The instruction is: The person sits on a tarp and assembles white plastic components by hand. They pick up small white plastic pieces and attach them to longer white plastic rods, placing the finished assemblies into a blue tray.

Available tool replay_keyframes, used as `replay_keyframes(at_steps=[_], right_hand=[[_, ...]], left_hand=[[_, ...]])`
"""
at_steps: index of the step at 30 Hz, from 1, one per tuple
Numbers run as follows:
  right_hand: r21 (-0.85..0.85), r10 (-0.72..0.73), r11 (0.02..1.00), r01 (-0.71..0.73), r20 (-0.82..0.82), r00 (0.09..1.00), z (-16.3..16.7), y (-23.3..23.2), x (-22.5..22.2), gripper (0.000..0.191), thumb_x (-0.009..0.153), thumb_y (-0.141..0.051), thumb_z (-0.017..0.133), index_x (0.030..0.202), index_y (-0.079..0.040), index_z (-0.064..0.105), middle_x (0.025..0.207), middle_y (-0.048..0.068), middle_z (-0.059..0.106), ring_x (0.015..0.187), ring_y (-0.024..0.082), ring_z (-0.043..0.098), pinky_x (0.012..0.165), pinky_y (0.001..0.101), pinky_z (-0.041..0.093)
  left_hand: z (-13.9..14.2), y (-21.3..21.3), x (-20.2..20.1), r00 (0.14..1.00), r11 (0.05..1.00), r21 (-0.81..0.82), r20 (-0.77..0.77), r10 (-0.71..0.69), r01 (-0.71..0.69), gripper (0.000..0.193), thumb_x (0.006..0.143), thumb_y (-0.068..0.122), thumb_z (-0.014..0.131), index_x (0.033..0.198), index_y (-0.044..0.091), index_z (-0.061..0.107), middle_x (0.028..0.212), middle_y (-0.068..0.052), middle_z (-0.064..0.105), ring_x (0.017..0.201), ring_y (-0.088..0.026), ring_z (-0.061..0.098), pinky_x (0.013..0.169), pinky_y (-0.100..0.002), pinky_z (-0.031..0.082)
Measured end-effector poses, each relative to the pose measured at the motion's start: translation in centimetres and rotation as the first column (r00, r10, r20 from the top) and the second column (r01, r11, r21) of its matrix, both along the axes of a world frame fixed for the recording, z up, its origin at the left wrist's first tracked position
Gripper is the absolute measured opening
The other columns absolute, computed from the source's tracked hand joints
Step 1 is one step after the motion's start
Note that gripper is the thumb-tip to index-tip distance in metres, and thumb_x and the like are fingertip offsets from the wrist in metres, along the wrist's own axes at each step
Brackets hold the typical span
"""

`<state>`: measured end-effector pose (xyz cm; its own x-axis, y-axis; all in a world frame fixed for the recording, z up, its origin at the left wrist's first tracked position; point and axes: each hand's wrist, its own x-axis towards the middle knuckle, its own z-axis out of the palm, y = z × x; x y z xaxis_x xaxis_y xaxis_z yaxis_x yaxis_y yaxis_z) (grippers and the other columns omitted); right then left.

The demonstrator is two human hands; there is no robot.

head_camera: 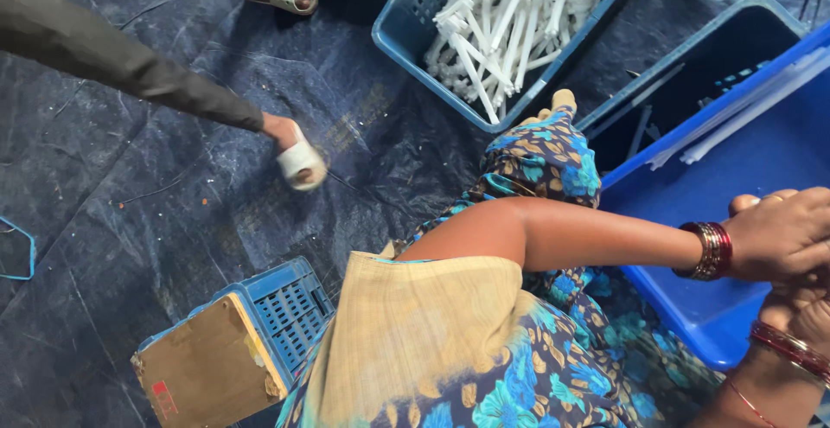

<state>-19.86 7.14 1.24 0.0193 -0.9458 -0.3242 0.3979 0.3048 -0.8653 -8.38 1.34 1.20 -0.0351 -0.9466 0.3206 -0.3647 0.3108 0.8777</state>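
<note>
On the dark blue tarpaulin (156,220) that covers the floor, well to the left of the bright blue tub (743,160), stretches a co-worker's leg in a dark trouser, its foot in a pale sandal (300,162). Nearer the camera, also left of the tub, an upturned blue lattice crate (285,307) carries a brown cardboard sheet (207,367).

Up and to the left of the tub stands a blue crate (406,30) heaped with white plastic sticks (510,22). They lie criss-crossed, though most have their long axis running from lower left to upper right. A further few long white strips (752,108) rest along the tub's far rim, slanted the same way, beside a darker blue bin (683,82).

At the tub's near right edge the person's left hand (787,233), bangled at the wrist, lies over the right hand (800,311). Both are cut by the frame edge; whether the fingers are closed on anything I cannot tell.

As for progress, I judge the bulk left: the stick crate looks full, while the visible floor of the tub is bare.
</note>
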Motion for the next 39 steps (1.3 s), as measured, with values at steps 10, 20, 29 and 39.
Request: replay_keyframes(at_steps=[10, 20, 29, 39], right_hand=[[-0.48, -0.404, 0.877, 0.009, -0.728, 0.554, 2.9, -0.2, 0.9, 0.019, 0.095, -0.009, 0.075, 0.109, 0.002, 0.078, 0.099, 0.01, 0.077, 0.089, 0.014, 0.071, 0.082, 0.0304, 0.059], [-0.404, -0.447, 0.887, 0.225, -0.628, 0.637, 2.8, 0.1, 6.3, 0.016, 0.091, -0.021, 0.07, 0.096, -0.006, 0.073, 0.078, 0.01, 0.072, 0.071, 0.014, 0.073, 0.063, 0.0302, 0.055], [-0.003, -0.341, 0.94, 0.341, 0.005, 0.94, -1.3, -0.7, 6.1, 0.016, 0.093, -0.018, 0.073, 0.092, -0.002, 0.071, 0.076, 0.002, 0.066, 0.064, 0.007, 0.06, 0.057, 0.0246, 0.048], [-0.517, -0.495, 0.85, 0.103, -0.716, 0.492, 0.8, 0.7, 5.6, 0.012, 0.093, -0.013, 0.07, 0.099, -0.002, 0.069, 0.089, 0.01, 0.071, 0.082, 0.019, 0.068, 0.073, 0.034, 0.056]], left_hand=[[-6.0, 0.3, -0.8, 0.998, 0.995, -0.083, 0.019, -0.055, 0.057, 0.028, 0.098, 0.022, 0.05, 0.117, 0.007, 0.064, 0.113, -0.014, 0.064, 0.109, -0.034, 0.056, 0.101, -0.046, 0.044], [-4.8, -0.1, 6.1, 0.781, 0.896, 0.193, -0.582, -0.224, 0.401, 0.019, 0.112, 0.019, 0.05, 0.118, 0.002, 0.056, 0.115, -0.006, 0.06, 0.108, -0.015, 0.056, 0.099, -0.031, 0.046], [-2.8, 0.4, 6.0, 0.948, 0.964, 0.048, -0.199, -0.248, 0.263, 0.027, 0.113, 0.024, 0.054, 0.108, -0.002, 0.058, 0.108, -0.012, 0.049, 0.095, -0.019, 0.05, 0.087, -0.035, 0.044], [-1.5, 1.1, 5.3, 0.964, 0.963, -0.064, -0.019, -0.264, 0.262, 0.025, 0.112, 0.022, 0.057, 0.104, -0.001, 0.062, 0.105, -0.012, 0.058, 0.108, -0.027, 0.052, 0.097, -0.041, 0.044]])
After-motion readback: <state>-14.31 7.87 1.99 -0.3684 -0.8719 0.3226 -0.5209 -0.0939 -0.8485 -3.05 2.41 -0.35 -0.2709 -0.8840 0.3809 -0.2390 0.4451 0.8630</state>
